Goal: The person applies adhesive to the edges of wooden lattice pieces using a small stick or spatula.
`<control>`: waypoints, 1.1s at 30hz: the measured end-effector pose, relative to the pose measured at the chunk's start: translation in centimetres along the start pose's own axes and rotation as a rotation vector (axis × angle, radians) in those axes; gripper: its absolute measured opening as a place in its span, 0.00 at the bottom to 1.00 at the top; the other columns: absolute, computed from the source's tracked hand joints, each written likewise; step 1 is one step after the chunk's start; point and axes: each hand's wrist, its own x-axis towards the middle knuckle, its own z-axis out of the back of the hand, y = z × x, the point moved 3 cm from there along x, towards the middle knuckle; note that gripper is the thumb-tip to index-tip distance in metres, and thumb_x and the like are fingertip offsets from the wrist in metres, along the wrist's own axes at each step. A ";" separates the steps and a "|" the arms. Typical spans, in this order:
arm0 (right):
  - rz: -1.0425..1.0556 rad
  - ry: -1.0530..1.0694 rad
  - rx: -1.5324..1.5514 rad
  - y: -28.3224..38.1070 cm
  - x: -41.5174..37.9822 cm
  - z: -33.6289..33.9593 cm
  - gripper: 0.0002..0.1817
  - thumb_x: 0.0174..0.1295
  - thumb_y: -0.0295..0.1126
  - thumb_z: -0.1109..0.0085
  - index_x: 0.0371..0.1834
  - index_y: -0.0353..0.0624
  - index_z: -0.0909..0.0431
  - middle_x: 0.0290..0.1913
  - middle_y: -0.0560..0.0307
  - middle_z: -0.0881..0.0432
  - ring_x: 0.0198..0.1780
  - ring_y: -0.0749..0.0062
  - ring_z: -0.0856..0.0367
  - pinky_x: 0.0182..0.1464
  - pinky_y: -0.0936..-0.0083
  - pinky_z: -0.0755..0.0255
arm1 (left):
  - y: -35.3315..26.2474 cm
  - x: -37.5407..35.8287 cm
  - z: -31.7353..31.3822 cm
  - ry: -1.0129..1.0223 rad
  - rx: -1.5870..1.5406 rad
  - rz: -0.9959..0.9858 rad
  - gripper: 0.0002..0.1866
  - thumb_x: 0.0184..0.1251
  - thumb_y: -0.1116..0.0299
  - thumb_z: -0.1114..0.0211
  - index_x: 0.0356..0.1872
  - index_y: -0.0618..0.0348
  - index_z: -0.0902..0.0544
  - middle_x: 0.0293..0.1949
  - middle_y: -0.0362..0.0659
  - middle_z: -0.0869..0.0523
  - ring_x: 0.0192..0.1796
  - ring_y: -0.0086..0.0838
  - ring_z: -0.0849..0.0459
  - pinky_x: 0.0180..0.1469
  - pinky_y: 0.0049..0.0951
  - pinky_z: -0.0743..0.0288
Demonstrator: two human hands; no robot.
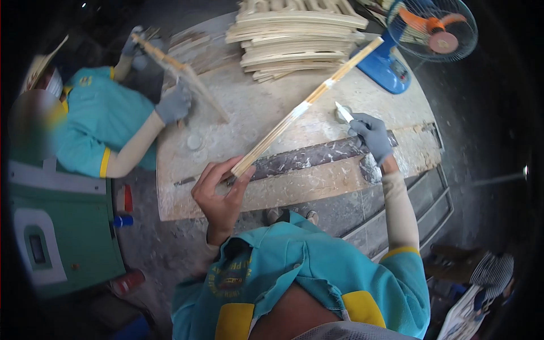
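Observation:
Bare and with its fingers wrapped round one end, my left hand point(220, 190) holds a long thin wooden strip point(277, 129) that slants up to the right above the table. White stuff coats the middle of the strip. My right hand point(371, 135), in a grey glove, is closed on a small white-tipped tool point(343, 111). The tool's tip is over a small round container point(344, 115), partly hidden by the tool. Below both hands a dark board point(306, 160) smeared with white lies on the wooden table point(226, 90).
A stack of wooden pieces point(300, 37) stands at the table's far side, beside a blue fan point(391, 73). At the left a co-worker point(107, 119) with grey gloves holds another wooden piece point(192, 79). A metal frame point(442, 198) is at the lower right.

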 end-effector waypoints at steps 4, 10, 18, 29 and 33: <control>0.237 0.131 -0.018 8.8 -6.0 -4.4 0.17 0.71 0.25 0.41 0.61 0.41 0.14 0.35 0.60 0.15 0.27 0.82 0.21 0.27 0.83 0.29 | 0.0 0.3 -0.1 0.020 -0.011 -0.020 0.13 0.61 0.79 0.23 0.47 0.70 0.11 0.39 0.44 0.12 0.43 0.24 0.12 0.46 0.24 0.16; 0.843 0.242 -0.427 13.7 -9.2 -9.0 0.29 0.54 0.17 0.44 0.57 0.57 0.10 0.34 0.59 0.21 0.32 0.70 0.21 0.34 0.72 0.27 | 0.3 0.0 -0.4 0.029 -0.057 -0.078 0.14 0.62 0.77 0.23 0.48 0.69 0.11 0.39 0.45 0.11 0.42 0.25 0.11 0.45 0.24 0.14; 1.119 0.119 -0.786 14.0 -8.7 -10.0 0.35 0.47 0.15 0.43 0.56 0.67 0.11 0.34 0.62 0.24 0.32 0.65 0.25 0.33 0.68 0.32 | 0.0 -0.4 -0.4 0.041 -0.094 -0.088 0.14 0.61 0.79 0.23 0.48 0.69 0.11 0.40 0.46 0.11 0.41 0.27 0.10 0.45 0.24 0.13; 0.890 0.026 -0.796 13.5 -13.3 -11.5 0.34 0.47 0.16 0.44 0.58 0.60 0.12 0.35 0.57 0.24 0.32 0.61 0.24 0.35 0.66 0.29 | -0.1 -0.9 -0.6 0.079 -0.091 -0.100 0.15 0.60 0.80 0.23 0.48 0.69 0.11 0.40 0.47 0.11 0.42 0.28 0.10 0.48 0.25 0.13; 0.801 0.072 -0.610 12.9 -13.0 -10.6 0.32 0.48 0.18 0.43 0.58 0.58 0.12 0.32 0.57 0.25 0.30 0.60 0.23 0.34 0.65 0.28 | -0.2 -1.2 -0.7 0.097 -0.092 -0.123 0.15 0.59 0.81 0.23 0.48 0.69 0.11 0.41 0.47 0.11 0.43 0.28 0.10 0.48 0.26 0.13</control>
